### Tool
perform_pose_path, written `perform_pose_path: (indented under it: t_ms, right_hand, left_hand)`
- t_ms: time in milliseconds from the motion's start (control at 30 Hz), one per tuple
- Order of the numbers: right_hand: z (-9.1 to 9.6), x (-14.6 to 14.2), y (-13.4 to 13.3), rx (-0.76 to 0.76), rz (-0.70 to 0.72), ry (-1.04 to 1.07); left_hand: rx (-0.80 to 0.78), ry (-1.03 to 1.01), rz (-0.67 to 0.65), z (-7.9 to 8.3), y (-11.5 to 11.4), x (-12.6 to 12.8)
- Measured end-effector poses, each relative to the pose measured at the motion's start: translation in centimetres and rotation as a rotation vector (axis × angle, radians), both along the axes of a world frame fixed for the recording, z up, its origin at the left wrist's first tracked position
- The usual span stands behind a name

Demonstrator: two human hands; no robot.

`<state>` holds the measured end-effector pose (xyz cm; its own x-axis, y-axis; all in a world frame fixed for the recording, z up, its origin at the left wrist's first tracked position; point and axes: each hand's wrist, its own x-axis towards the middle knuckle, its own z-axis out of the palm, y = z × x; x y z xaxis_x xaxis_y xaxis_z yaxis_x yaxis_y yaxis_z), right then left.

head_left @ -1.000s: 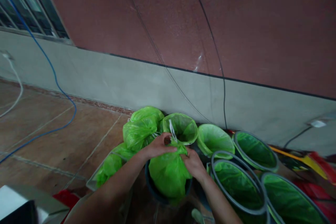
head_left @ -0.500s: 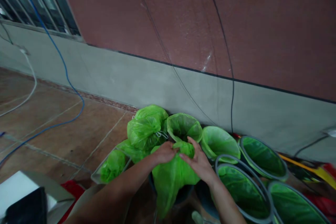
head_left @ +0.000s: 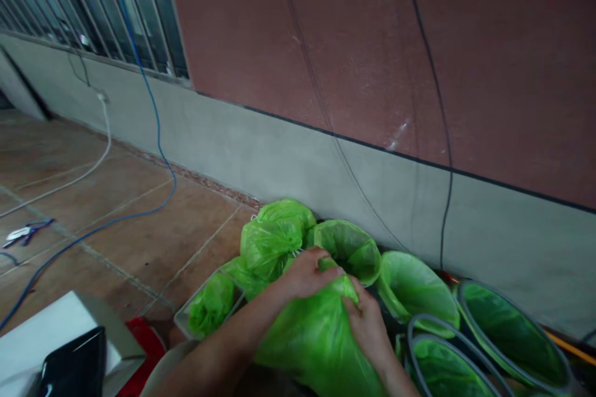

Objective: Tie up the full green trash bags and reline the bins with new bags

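A bright green mesh bag is stretched out in front of me, its lower part running out of the bottom of the view. My left hand grips its top edge from the left, fingers curled over the fabric. On the right side of the same edge, my right hand is closed with the fabric pinched between thumb and fingers. Just beyond my hands stand a bin lined in green mesh and a second lined bin. Left of them lies a tied green bundle.
Grey-rimmed bins with green liners line the right side along the wall. At lower left, a clear tub holds green mesh beside a white box with a black phone on it. A blue cable and scissors lie on the tiles.
The green bag was bunched and hanging between my hands; now it is spread broader and fuller beneath them. My view has turned left, so the bins sit further right.
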<state>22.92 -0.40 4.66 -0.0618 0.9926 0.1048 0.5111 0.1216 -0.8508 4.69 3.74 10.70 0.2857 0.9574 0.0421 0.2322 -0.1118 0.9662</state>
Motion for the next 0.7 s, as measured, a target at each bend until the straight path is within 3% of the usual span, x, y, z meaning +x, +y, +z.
perform_pose_path:
  t_ms: [100,267,367,433,533,600,700]
  right_hand:
    - [1.8,-2.0,2.6,0.001,-0.026,0.133]
    - [6.8,-7.0,10.1,0.221,-0.072,0.077]
    - [9.5,-9.3,15.4,0.4,-0.164,0.03]
    - [9.9,-10.5,18.8,0.512,-0.219,-0.019]
    - [7.1,-12.0,22.5,0.561,-0.212,-0.138]
    - [3.0,-12.8,23.3,0.446,-0.162,-0.214]
    - [-3.9,-13.6,21.9,0.228,0.052,-0.194]
  left_hand:
    - [0.251,0.02,0.234,1.8,0.7,-1.8]
    - [0.337,-0.012,0.621,3.4,1.2,-4.5]
    - [0.289,-0.005,0.722,3.0,1.3,-5.3]
    - [0.239,-0.001,0.696,2.4,1.4,-5.4]
    - [0.128,0.013,0.564,1.4,1.5,-4.9]
    - [0.019,0.031,0.465,0.9,1.6,-4.3]
    - [-0.11,0.064,0.338,0.3,1.8,-3.6]
